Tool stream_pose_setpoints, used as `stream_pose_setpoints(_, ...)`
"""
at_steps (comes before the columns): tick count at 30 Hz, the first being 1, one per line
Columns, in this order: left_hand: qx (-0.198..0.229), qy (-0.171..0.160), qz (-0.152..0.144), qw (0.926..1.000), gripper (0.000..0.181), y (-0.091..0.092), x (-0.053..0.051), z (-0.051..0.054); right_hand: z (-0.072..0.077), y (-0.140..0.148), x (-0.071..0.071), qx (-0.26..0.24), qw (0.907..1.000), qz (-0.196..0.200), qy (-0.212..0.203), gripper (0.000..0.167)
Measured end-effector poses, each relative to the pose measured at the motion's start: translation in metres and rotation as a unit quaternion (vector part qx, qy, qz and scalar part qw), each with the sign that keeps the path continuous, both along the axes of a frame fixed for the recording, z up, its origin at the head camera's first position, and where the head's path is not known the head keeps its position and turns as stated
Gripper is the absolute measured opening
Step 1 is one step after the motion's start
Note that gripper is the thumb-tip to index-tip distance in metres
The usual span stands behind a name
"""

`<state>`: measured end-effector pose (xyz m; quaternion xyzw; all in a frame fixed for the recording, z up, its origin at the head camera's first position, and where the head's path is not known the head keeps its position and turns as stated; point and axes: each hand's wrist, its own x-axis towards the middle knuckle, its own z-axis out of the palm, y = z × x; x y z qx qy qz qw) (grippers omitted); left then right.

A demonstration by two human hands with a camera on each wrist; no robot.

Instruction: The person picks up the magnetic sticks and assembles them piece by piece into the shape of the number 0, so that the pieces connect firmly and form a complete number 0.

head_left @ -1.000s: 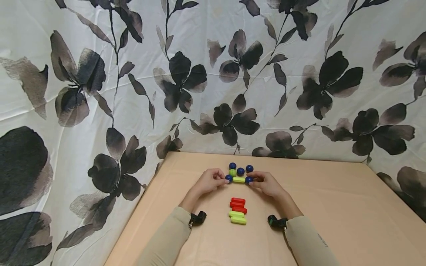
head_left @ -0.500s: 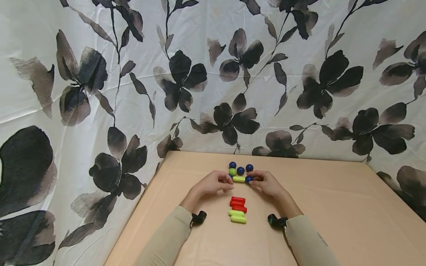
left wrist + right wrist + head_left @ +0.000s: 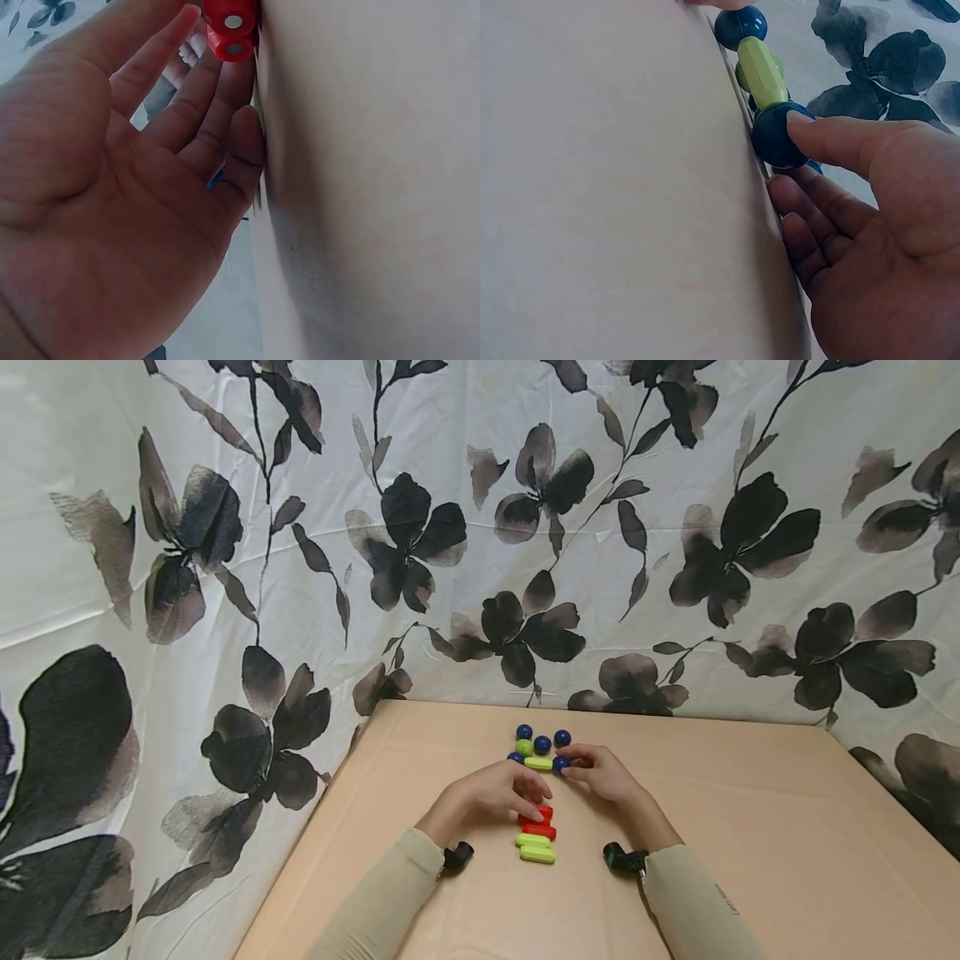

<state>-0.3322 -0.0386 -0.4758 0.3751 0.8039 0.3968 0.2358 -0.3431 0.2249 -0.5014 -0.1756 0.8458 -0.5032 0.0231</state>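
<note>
In the head view, my left hand [image 3: 498, 789] hovers over the near side of the red magnetic rods [image 3: 541, 832], its thumb over the farthest ones. The left wrist view shows two red rod ends [image 3: 233, 21] with round metal tips by the loosely bent fingers; no firm grip is visible. My right hand [image 3: 603, 772] pinches a blue ball [image 3: 780, 136] between thumb and fingers. That ball sits at the right end of a yellow-green rod [image 3: 538, 763], with another blue ball [image 3: 741, 28] at its left end.
Behind the rod lie a green ball [image 3: 524, 747] and three more blue balls [image 3: 542, 744]. Two yellow-green rods [image 3: 537, 855] lie nearest the body, below the red ones. A floral cloth [image 3: 517, 635] hangs beyond the far edge of the tan table [image 3: 720, 810].
My left hand has let go of the left blue ball and moved nearer the body and rightward, over the red rods. My right hand keeps its hold on the right blue ball.
</note>
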Motion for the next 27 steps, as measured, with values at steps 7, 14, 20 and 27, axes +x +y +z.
stream_pose_setpoints(7, -0.002, -0.014, -0.003, 0.9999, 0.032, 0.0011, 0.0023, 0.0007, 0.0000, -0.0009, -0.0007, 0.008, 0.9999, -0.006, -0.002, 0.034)
stream_pose_setpoints(14, 0.001, -0.017, -0.006, 0.9998, 0.023, 0.0013, 0.0033, -0.0003, -0.0012, -0.0006, -0.0013, 0.011, 0.9999, -0.005, -0.002, 0.035)
stream_pose_setpoints(20, 0.000, -0.019, -0.009, 0.9998, 0.019, 0.0001, 0.0027, -0.0010, -0.0013, -0.0016, 0.0000, 0.007, 0.9999, -0.010, -0.012, 0.035)
stream_pose_setpoints(27, -0.008, -0.009, 0.002, 0.9999, 0.016, -0.0027, 0.0015, -0.0004, -0.0018, -0.0018, 0.0006, -0.001, 1.0000, -0.006, -0.003, 0.036)
